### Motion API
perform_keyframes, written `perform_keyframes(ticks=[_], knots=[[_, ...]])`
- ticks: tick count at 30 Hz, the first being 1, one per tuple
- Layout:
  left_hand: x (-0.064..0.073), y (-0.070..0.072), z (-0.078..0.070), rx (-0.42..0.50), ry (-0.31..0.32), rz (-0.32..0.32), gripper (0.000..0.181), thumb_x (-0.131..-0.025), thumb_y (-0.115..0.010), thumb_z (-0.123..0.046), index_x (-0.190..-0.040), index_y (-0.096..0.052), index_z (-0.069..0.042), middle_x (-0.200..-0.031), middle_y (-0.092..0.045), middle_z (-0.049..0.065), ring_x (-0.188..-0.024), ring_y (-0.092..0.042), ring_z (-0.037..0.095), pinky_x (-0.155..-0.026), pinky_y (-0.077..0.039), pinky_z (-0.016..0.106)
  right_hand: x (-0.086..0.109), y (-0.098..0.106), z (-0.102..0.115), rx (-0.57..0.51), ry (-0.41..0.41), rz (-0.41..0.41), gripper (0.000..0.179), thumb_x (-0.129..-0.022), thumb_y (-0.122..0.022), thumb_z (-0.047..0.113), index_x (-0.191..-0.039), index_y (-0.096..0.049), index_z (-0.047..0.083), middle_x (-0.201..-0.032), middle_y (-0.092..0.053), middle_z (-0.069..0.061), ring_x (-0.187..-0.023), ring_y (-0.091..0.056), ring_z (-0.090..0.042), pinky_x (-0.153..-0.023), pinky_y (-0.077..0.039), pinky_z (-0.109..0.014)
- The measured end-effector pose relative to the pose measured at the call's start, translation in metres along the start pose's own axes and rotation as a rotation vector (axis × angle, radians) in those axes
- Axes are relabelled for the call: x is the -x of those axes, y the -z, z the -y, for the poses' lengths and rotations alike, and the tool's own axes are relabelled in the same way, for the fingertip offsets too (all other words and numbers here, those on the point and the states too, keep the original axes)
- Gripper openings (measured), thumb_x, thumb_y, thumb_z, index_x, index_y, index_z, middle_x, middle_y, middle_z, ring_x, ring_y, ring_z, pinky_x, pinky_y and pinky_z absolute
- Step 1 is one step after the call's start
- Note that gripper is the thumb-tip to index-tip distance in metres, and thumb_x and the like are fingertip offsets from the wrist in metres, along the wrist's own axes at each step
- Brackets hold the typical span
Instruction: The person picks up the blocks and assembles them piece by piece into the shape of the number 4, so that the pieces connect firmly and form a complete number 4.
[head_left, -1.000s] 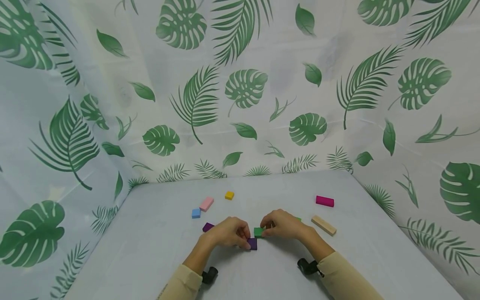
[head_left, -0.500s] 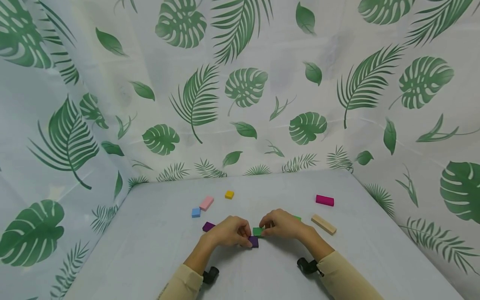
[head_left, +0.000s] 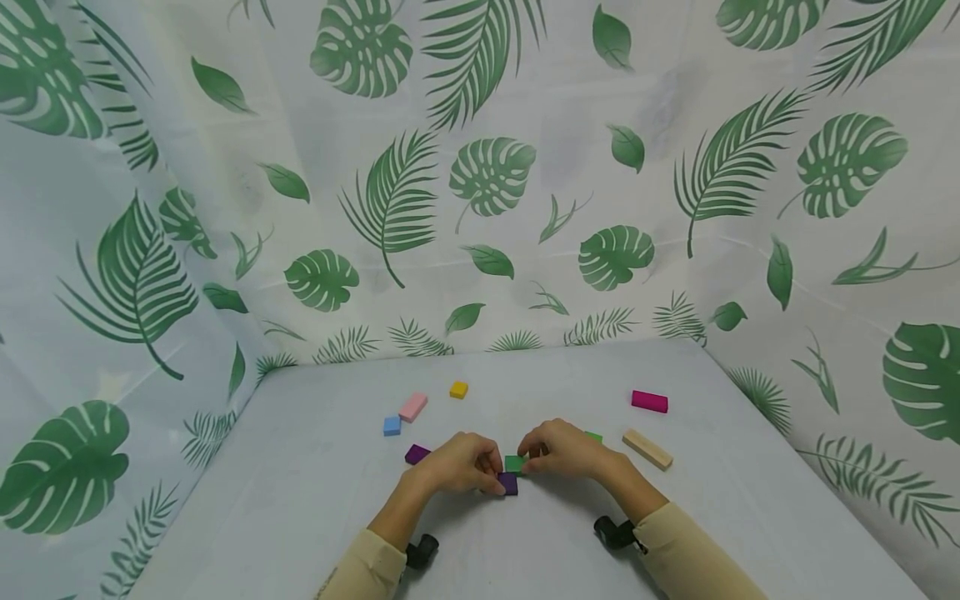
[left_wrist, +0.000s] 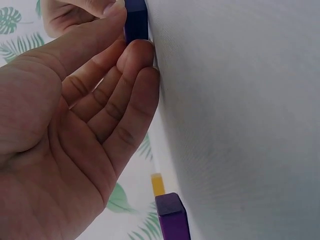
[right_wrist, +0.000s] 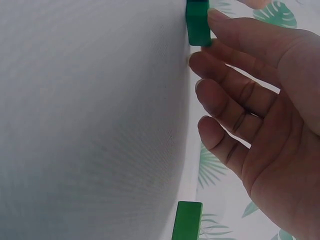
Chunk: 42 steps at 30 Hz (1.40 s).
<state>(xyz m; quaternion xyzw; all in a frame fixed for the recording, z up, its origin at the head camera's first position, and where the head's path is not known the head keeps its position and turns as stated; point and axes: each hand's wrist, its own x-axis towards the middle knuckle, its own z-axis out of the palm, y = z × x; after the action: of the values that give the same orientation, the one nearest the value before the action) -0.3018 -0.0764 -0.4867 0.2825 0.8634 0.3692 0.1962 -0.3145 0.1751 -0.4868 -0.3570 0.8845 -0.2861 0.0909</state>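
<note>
In the head view, my left hand point(head_left: 465, 463) pinches a dark purple block point(head_left: 509, 483) between thumb and fingers, low on the table. The left wrist view shows the same block point(left_wrist: 136, 20) at the thumb tip, top centre. My right hand point(head_left: 561, 450) holds a green block point(head_left: 514, 464) by thumb and fingertips, right at the far side of the purple one. In the right wrist view that green block point(right_wrist: 198, 24) sits at the top, with the thumb tip against it. The other right fingers are loosely bent beside the table surface.
Left of my left hand lies a purple block point(head_left: 417, 454). Farther back are blue point(head_left: 392, 427), pink point(head_left: 413, 407) and yellow point(head_left: 459, 390) blocks. A second green block point(head_left: 594, 437) is partly hidden behind my right hand. Rightward lie a wooden block point(head_left: 647, 450) and a magenta piece point(head_left: 649, 402).
The dark purple block has shifted slightly right and away from me with my left hand. The green block has moved slightly left, so the two now sit closer together.
</note>
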Motion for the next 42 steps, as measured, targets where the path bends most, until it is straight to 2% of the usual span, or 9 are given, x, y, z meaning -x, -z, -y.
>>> perform_keyframes(ticks=[8,19,42], knots=[[0.0018,-0.0002,-0.0019,-0.005,-0.022,-0.007,0.019,-0.084,-0.088,-0.015,-0.090,-0.071,-0.010,-0.076,-0.070,-0.005,-0.065,-0.061,0.005,-0.059,-0.051,0.021,0.0006,-0.0001,0.0019,-0.010,0.009,0.007,0.021,-0.093,-0.079,0.020,-0.109,-0.079,0.007,-0.084,-0.070,0.009,-0.076,-0.056,-0.002,-0.068,-0.049,-0.023],[0.0016,-0.0021,-0.0024,-0.048,-0.032,-0.022,0.020,-0.083,-0.089,-0.020,-0.083,-0.070,-0.017,-0.074,-0.070,-0.007,-0.063,-0.060,0.004,-0.059,-0.050,0.020,-0.0020,-0.0043,-0.0026,-0.007,-0.008,0.010,0.020,-0.093,-0.079,0.019,-0.111,-0.079,0.010,-0.081,-0.067,0.011,-0.074,-0.056,-0.002,-0.066,-0.049,-0.022],[0.0041,-0.0034,-0.0063,-0.059,-0.044,-0.036,0.022,-0.082,-0.090,-0.021,-0.081,-0.069,-0.015,-0.072,-0.069,-0.006,-0.062,-0.058,0.004,-0.057,-0.048,0.020,-0.0023,-0.0041,-0.0012,-0.015,0.012,0.008,0.019,-0.093,-0.079,0.019,-0.110,-0.079,0.010,-0.080,-0.068,0.010,-0.073,-0.055,-0.002,-0.066,-0.049,-0.022]])
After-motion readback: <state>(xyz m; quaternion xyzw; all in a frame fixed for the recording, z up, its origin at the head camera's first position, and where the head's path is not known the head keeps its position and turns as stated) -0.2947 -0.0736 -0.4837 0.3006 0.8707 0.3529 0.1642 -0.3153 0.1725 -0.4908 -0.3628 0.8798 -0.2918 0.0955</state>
